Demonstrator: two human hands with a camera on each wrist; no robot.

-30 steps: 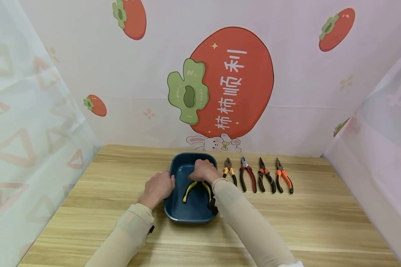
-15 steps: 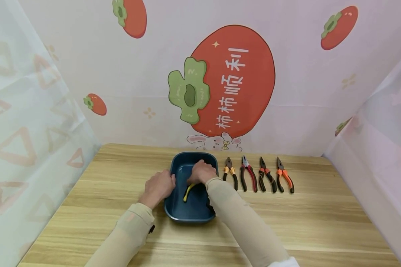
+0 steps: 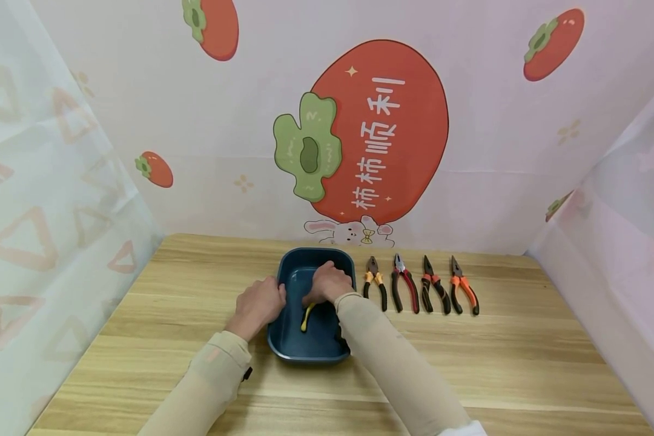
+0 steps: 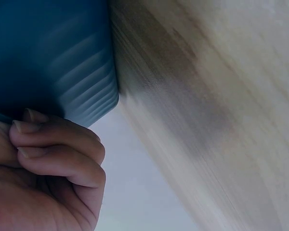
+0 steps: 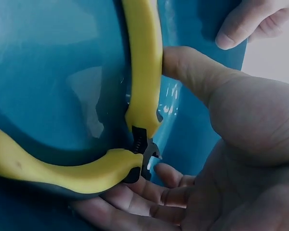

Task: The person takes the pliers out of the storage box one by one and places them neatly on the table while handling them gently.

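In the head view my left hand (image 3: 258, 307) grips the left rim of a deep dark blue tray (image 3: 310, 354). The left wrist view shows its curled fingers (image 4: 62, 161) at the tray's edge. My right hand (image 3: 329, 283) reaches down inside the tray, holding yellow-handled pliers (image 5: 147, 62) with a small dark head. In the right wrist view the handles are spread wide. The thumb presses one handle, and the fingers lie by the other handle and the head. From the head camera, only one yellow handle tip shows below the hand; the rest is covered.
To the tray's right, several pliers lie in a row: one with yellow-black handles (image 3: 375, 284), one red-black (image 3: 405, 283), one black-orange (image 3: 435, 284) and one orange-black (image 3: 463, 284). The wooden table (image 3: 496, 369) meets a printed cloth backdrop (image 3: 212, 200) behind.
The right hand has shifted slightly left inside the tray and now covers more of the yellow-handled pliers; their visible handle has swung a little upright. The left hand keeps its hold on the rim.
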